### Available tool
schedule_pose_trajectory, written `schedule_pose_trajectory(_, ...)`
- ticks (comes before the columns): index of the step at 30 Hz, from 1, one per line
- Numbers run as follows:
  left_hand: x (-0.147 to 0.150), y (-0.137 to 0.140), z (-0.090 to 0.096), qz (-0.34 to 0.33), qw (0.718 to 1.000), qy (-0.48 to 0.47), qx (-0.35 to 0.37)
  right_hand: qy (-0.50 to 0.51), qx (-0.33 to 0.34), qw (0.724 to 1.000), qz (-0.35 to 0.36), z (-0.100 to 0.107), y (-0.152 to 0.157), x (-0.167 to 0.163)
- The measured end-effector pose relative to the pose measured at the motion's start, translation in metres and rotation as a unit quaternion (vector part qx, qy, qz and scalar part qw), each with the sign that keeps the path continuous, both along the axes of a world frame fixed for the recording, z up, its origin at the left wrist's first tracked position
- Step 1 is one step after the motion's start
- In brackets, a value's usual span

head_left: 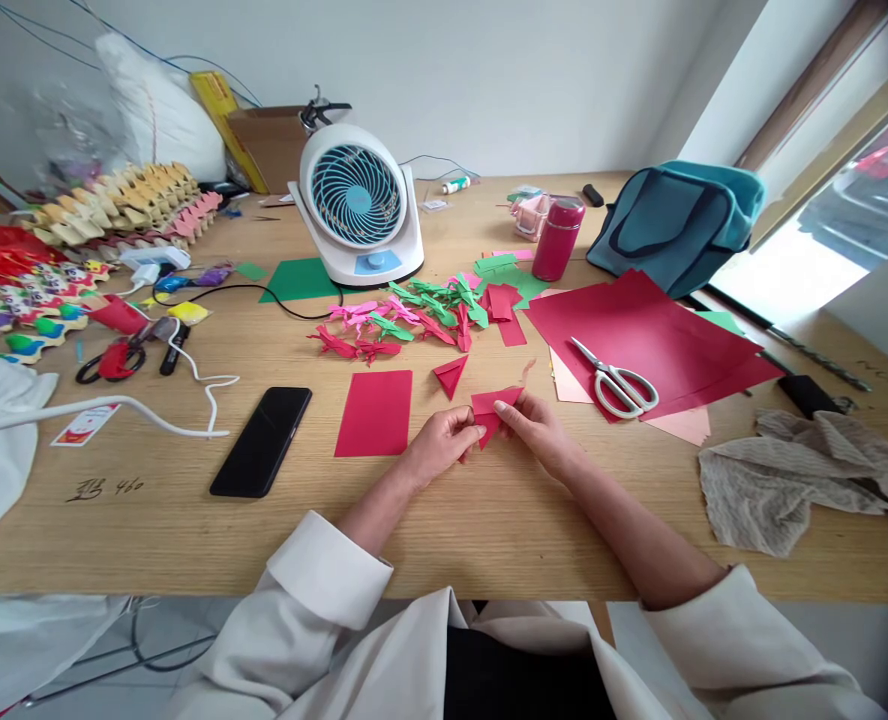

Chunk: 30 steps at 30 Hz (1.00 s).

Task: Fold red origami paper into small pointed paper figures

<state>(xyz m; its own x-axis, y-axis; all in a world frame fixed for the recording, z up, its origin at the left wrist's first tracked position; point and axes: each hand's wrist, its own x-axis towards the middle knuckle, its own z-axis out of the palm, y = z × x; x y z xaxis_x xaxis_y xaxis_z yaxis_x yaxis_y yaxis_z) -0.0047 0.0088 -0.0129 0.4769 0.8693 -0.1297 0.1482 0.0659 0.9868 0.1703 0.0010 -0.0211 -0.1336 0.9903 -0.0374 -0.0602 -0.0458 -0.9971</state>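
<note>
Between my two hands is a piece of folded red paper (493, 404), lifted near the table's front. My left hand (448, 440) pinches its lower left side. My right hand (532, 428) grips its right side, thumb on top. Just beyond lies a small folded red paper triangle (451, 376). A flat red paper rectangle (374, 414) rests to the left of my left hand. Farther back is a pile of folded paper figures (436, 308) in green, pink and red. White-handled scissors (624, 389) lie on large red sheets (684, 345) to the right.
A white fan (358, 205) stands behind the figures. A black phone (261, 442) lies at left, near a white cable (151, 408). Toward the right are a red thermos (559, 238), a teal bag (676, 225) and a crumpled cloth (796, 475). Egg-carton crafts (114, 205) crowd the far left.
</note>
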Motion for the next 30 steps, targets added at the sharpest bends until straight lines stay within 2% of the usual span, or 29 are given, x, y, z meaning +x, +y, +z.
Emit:
schedule_pose_trajectory(3, 0.0, -0.003, 0.005, -0.022, 1.0, 0.003, -0.004, 0.041, -0.033, 0.998, -0.034, -0.003, 0.002, 0.002)
schedule_pose_trajectory(5, 0.0, -0.004, 0.007, -0.014, 1.0, 0.001, -0.01, 0.062, -0.051, 0.996, -0.043, -0.004, 0.003, 0.003)
schedule_pose_trajectory(10, 0.001, -0.001, 0.004, 0.053, 0.998, -0.008, -0.032, 0.056, -0.055, 0.996, -0.048, 0.0, 0.002, 0.003)
schedule_pose_trajectory(15, -0.001, 0.005, 0.0, 0.109, 0.994, -0.018, -0.017, 0.036, -0.045, 0.998, -0.03, 0.001, 0.001, 0.002)
schedule_pose_trajectory(19, -0.002, 0.006, 0.0, 0.113, 0.993, -0.035, -0.011, 0.055, -0.051, 0.997, -0.036, 0.001, 0.001, 0.002)
schedule_pose_trajectory(26, -0.002, 0.007, -0.003, 0.099, 0.995, -0.01, 0.026, 0.056, -0.055, 0.994, -0.081, 0.006, 0.002, 0.003)
schedule_pose_trajectory(30, -0.004, 0.009, -0.008, 0.114, 0.993, -0.003, 0.03, 0.035, -0.044, 0.996, -0.066, 0.005, 0.003, 0.003)
